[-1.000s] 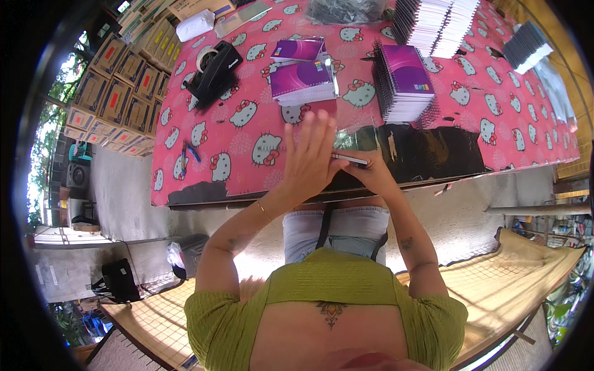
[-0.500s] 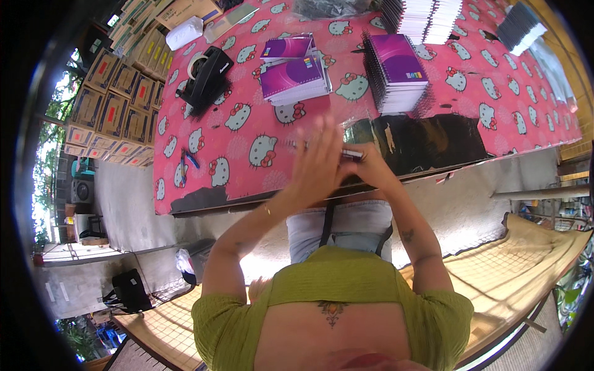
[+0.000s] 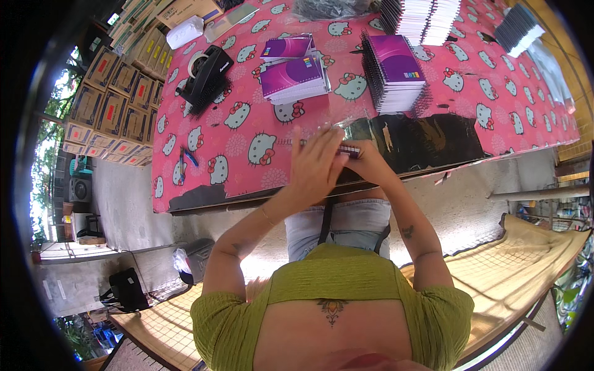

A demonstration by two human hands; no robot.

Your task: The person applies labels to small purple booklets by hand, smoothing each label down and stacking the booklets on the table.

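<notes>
In my right hand (image 3: 370, 164) is a small notebook (image 3: 350, 151), held edge-up near the front of the table; only its dark bound edge with pale marks shows. My left hand (image 3: 315, 162) lies flat across its left part with the fingers stretched out, covering most of it. A thin wire coil (image 3: 283, 142) sticks out to the left from behind my left fingers. Beyond my hands stand a stack of purple notebooks (image 3: 291, 79) and a taller stack of purple spiral notebooks (image 3: 397, 62).
A black tape dispenser (image 3: 207, 77) and blue-handled pliers (image 3: 189, 158) lie on the pink patterned tabletop (image 3: 247, 176). White spiral-bound stacks (image 3: 421, 21) and dark-covered books (image 3: 518, 29) stand far right. Cardboard boxes (image 3: 114, 99) are piled left of the table.
My left hand has slid slightly along the bound edge and its fingers look less blurred. My right hand keeps its hold on the notebook.
</notes>
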